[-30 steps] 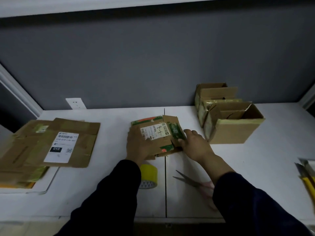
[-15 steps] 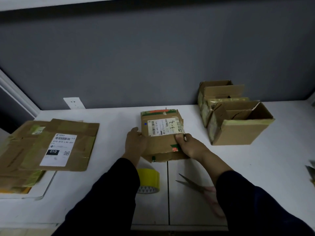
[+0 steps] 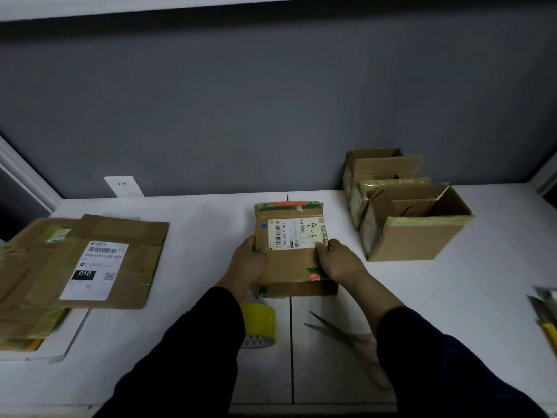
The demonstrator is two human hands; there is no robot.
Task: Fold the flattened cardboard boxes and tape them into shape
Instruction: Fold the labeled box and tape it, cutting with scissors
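A small cardboard box (image 3: 291,260) with a white shipping label marked "3-3" lies in the middle of the white table (image 3: 452,297). My left hand (image 3: 248,263) grips its left edge, thumb on top. My right hand (image 3: 339,262) grips its right edge beside the label. A roll of yellow tape (image 3: 259,324) sits just in front of the box, partly hidden by my left sleeve. Scissors (image 3: 343,336) with pink handles lie to the right of the tape. A stack of flattened boxes (image 3: 78,263) lies at the left.
Two open assembled boxes (image 3: 410,212) stand at the back right against the grey wall. Yellow-handled tools (image 3: 547,318) lie at the table's right edge. A wall socket (image 3: 123,186) is at the back left.
The box has been turned from skewed to square with the label facing up. Both hands have moved to hold its two side edges.
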